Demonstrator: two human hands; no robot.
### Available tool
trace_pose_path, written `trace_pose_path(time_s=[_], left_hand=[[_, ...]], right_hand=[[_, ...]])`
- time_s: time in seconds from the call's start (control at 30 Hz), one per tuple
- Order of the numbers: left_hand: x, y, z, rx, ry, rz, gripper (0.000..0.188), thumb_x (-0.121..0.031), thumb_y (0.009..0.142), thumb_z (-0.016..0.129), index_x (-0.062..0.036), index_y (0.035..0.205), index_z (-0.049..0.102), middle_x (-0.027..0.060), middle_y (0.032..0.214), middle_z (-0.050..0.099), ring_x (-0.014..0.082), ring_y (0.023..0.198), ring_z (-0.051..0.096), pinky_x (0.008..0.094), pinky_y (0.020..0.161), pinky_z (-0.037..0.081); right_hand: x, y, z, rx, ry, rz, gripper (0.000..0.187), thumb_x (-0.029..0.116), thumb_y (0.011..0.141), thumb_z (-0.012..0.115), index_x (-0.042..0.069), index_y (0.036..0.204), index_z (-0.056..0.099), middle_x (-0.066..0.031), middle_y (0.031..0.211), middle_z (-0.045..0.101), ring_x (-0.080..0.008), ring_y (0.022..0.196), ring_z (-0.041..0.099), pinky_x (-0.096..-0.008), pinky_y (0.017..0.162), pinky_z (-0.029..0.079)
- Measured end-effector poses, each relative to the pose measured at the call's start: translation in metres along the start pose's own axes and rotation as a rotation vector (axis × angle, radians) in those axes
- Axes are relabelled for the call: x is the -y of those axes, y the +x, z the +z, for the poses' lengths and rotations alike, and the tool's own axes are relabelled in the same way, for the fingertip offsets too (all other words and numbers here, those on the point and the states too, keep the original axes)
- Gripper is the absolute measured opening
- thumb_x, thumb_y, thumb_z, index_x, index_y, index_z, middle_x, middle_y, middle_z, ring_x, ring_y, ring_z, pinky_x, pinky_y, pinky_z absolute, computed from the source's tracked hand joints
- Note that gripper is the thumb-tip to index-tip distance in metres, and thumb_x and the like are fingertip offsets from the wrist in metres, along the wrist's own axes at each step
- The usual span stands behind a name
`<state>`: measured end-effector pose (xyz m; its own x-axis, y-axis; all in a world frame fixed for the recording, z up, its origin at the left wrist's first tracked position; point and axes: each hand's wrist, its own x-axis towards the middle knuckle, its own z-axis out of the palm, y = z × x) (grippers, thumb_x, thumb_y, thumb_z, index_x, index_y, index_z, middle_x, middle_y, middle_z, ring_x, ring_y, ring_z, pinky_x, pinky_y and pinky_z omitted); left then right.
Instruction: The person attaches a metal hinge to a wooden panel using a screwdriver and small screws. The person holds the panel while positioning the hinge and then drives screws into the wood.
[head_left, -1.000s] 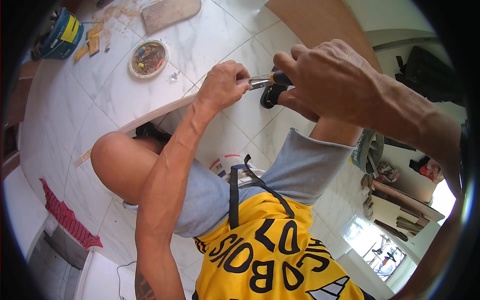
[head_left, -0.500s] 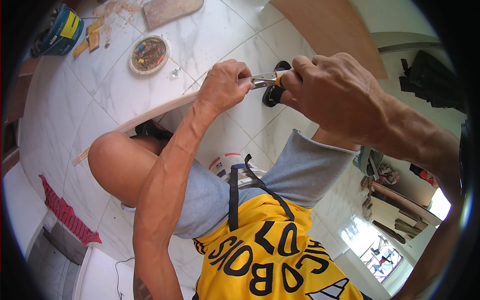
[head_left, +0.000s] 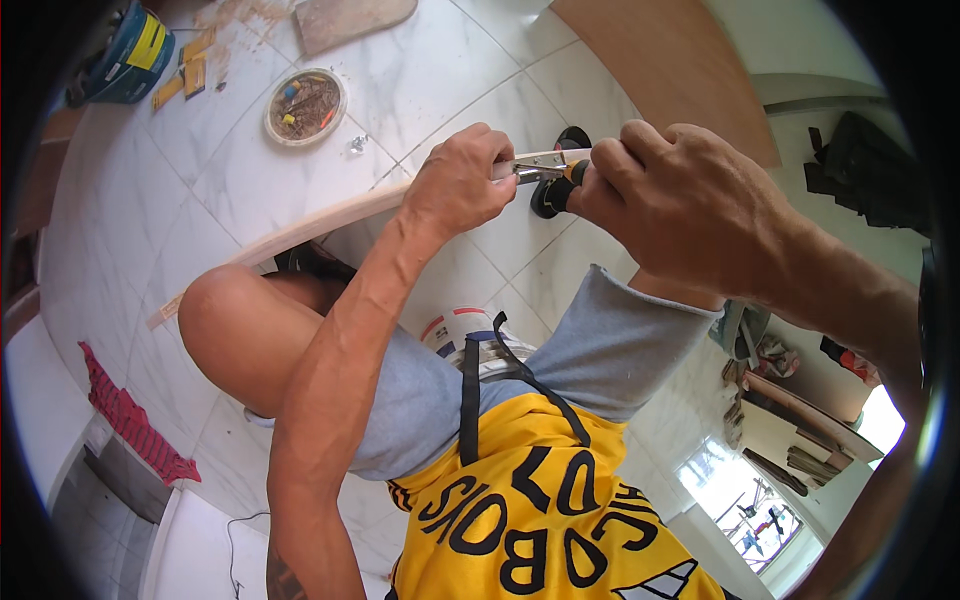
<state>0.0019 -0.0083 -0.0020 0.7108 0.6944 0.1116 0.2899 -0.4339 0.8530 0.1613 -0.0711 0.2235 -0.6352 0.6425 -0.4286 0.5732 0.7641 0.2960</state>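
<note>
A long, pale wooden strip point(head_left: 325, 217) slants across in front of my knees, from the lower left up to the right. My left hand point(head_left: 462, 180) is closed round it, fingers pinched near a shiny metal piece with holes point(head_left: 545, 160) lying along the strip. My right hand point(head_left: 680, 190) grips a screwdriver by its yellow-and-black handle point(head_left: 577, 172). The screwdriver's shaft points left and its tip meets the metal close to my left fingertips. Whether a screw sits at the tip is too small to tell.
On the tiled floor beyond lies a round tub point(head_left: 306, 107) of small hardware. Farther left are a blue bucket point(head_left: 128, 60) and yellow-handled brushes point(head_left: 190, 77). A curved brown board point(head_left: 670, 65) lies far right, a red striped cloth point(head_left: 135, 420) left. A white bucket point(head_left: 465, 330) is between my thighs.
Both hands, the screwdriver and the strip's far end have shifted slightly right and down in the picture. Both grips stay closed, and the tip remains at the metal piece.
</note>
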Motion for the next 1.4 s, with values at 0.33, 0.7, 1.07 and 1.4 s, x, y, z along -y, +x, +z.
trace_pose_path(time_s=[0.33, 0.7, 1.07, 1.4], left_hand=[[-0.003, -0.004, 0.005, -0.041, -0.047, -0.005, 0.019, -0.013, 0.08, 0.073, -0.0022, 0.095, 0.069, 0.012, 0.091, 0.066, 0.032, 0.083, 0.068, 0.0413, 0.076, 0.056], [-0.018, -0.003, 0.011, -0.1, 0.113, -0.058, 0.022, -0.026, 0.083, 0.08, -0.0087, 0.093, 0.07, 0.0062, 0.094, 0.062, 0.0268, 0.091, 0.067, 0.0413, 0.078, 0.057], [-0.02, 0.005, 0.025, -0.14, 0.196, -0.002, 0.023, -0.022, 0.081, 0.082, -0.0099, 0.097, 0.071, 0.0039, 0.098, 0.061, 0.0233, 0.096, 0.065, 0.039, 0.08, 0.058], [-0.016, 0.006, 0.037, -0.277, 0.287, 0.14, 0.008, -0.011, 0.083, 0.072, -0.0034, 0.085, 0.071, 0.0076, 0.09, 0.063, 0.0236, 0.09, 0.064, 0.0353, 0.075, 0.058]], right_hand=[[0.011, 0.011, -0.016, 0.159, 0.362, 0.33, 0.02, 0.016, 0.091, 0.075, 0.003, 0.103, 0.065, -0.0107, 0.084, 0.064, -0.023, 0.073, 0.067, -0.0378, 0.061, 0.056], [0.001, -0.003, -0.02, 0.305, 0.475, 0.335, 0.028, 0.005, 0.092, 0.069, -0.003, 0.116, 0.058, -0.0166, 0.094, 0.063, -0.028, 0.082, 0.071, -0.0407, 0.067, 0.059], [-0.003, -0.011, -0.002, -0.005, 0.264, 0.223, 0.04, 0.012, 0.08, 0.078, 0.002, 0.116, 0.064, -0.0082, 0.094, 0.053, -0.0201, 0.086, 0.061, -0.0366, 0.061, 0.052], [-0.007, 0.0, -0.008, 0.082, 0.398, 0.108, 0.036, 0.01, 0.083, 0.078, -0.001, 0.113, 0.061, -0.0087, 0.085, 0.052, -0.0209, 0.075, 0.058, -0.0359, 0.057, 0.051]])
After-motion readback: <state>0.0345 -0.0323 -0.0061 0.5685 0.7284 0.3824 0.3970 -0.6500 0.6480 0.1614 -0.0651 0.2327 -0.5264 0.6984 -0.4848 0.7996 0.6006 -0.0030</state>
